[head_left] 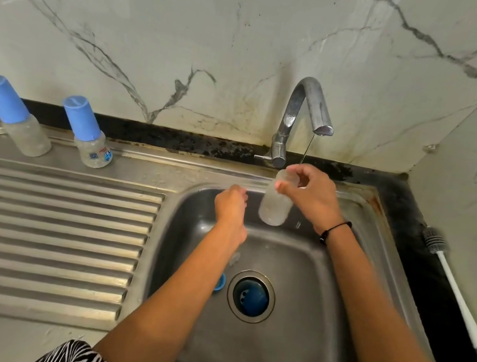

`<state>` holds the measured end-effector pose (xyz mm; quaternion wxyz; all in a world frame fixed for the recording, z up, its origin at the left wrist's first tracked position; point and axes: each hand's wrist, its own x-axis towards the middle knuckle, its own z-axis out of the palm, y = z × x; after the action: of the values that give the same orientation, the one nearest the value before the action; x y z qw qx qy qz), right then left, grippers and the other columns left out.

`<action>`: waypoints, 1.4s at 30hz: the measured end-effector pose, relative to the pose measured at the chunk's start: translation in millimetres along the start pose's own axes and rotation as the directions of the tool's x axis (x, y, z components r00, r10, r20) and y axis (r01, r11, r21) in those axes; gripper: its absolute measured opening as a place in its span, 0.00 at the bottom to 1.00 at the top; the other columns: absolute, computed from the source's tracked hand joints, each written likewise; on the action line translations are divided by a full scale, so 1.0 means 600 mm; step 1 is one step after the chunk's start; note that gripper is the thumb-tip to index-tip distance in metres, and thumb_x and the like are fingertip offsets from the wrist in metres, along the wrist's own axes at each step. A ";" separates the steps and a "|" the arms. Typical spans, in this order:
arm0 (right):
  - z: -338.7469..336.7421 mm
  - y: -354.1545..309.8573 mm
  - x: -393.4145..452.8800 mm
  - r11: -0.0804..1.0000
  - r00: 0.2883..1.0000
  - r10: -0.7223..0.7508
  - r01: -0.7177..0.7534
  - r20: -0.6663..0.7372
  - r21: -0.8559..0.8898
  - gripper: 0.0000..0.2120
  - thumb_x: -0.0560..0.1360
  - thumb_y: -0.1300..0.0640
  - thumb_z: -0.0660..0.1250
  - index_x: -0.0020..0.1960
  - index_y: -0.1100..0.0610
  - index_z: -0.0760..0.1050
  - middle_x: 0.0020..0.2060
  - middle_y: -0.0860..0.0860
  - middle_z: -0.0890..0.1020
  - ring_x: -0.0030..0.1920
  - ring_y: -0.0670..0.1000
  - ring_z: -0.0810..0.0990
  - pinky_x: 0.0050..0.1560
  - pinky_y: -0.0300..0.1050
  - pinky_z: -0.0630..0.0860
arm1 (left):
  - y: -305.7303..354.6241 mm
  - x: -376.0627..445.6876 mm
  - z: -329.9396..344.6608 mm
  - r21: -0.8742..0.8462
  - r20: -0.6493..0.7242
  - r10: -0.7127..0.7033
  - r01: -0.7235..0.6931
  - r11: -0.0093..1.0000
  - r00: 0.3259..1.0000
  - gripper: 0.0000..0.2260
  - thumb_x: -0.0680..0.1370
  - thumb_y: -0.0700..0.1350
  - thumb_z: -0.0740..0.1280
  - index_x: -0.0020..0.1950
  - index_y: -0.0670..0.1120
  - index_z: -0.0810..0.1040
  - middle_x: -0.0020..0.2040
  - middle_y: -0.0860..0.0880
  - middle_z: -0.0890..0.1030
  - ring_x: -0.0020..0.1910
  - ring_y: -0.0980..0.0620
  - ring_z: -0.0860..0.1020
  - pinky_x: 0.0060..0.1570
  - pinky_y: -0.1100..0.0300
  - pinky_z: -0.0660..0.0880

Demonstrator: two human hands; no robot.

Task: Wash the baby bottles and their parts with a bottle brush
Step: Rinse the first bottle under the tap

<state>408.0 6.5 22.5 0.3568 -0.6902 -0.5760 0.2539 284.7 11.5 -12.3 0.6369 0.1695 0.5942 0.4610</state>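
**Bottle under a thin stream: keep your grip**

The bottle (275, 201) is uncapped and hangs over the sink (283, 340), just below the tap (306, 110). Your right hand (311, 193) pinches it near the rim with curled fingers. Your left hand (231, 206) is beside it, fingers curled; I cannot tell if it holds something.

The grip is only at the top, and I judge the wet plastic can slip and drop into the basin. The stream is very thin, so it may miss the mouth.

The bottle looks cloudy; how much water is inside, I cannot tell. In the sink lie a blue ring (220, 282) and a blue part (251, 297) in the drain. Two capped bottles (28, 136) (95, 150) stand by the drainboard. The brush (449, 273) lies on the counter to your right, untouched.
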 end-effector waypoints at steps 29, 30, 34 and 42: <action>0.018 0.013 0.003 0.894 0.945 -0.256 0.150 -0.206 -0.423 0.16 0.71 0.56 0.70 0.56 0.63 0.77 0.51 0.59 0.80 0.53 0.57 0.76 0.52 0.42 0.70 | 0.017 -0.016 0.016 0.100 0.053 0.093 -0.098 0.990 0.994 0.08 0.79 0.39 0.59 0.40 0.45 0.72 0.47 0.44 0.74 0.48 0.48 0.70 0.49 0.57 0.66; 0.019 0.016 0.001 0.885 0.967 -0.218 0.139 -0.133 -0.444 0.16 0.71 0.56 0.70 0.55 0.64 0.77 0.50 0.59 0.80 0.51 0.57 0.77 0.52 0.44 0.71 | 0.017 -0.017 0.016 0.103 0.055 0.094 -0.100 0.990 0.994 0.09 0.79 0.39 0.60 0.39 0.46 0.72 0.47 0.44 0.75 0.48 0.48 0.71 0.50 0.56 0.67; 0.012 0.017 -0.001 0.907 0.890 -0.322 0.192 -0.324 -0.374 0.15 0.70 0.59 0.71 0.54 0.64 0.78 0.47 0.60 0.81 0.49 0.59 0.77 0.52 0.49 0.71 | 0.021 -0.019 0.019 0.108 0.081 0.115 -0.124 0.986 0.990 0.05 0.80 0.41 0.60 0.44 0.45 0.74 0.48 0.45 0.76 0.49 0.49 0.71 0.55 0.54 0.68; 0.020 0.027 -0.010 0.916 0.937 -0.266 0.172 -0.225 -0.363 0.15 0.70 0.59 0.71 0.55 0.64 0.77 0.49 0.60 0.80 0.50 0.58 0.76 0.51 0.48 0.72 | 0.003 -0.023 0.013 0.120 0.070 0.101 -0.109 0.987 0.992 0.08 0.79 0.39 0.59 0.40 0.46 0.71 0.46 0.44 0.73 0.46 0.49 0.70 0.44 0.59 0.67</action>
<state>407.6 2.0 1.8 0.3348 -0.6996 -0.6311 0.0131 293.1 4.0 -0.8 0.6188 0.2543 0.5911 0.4505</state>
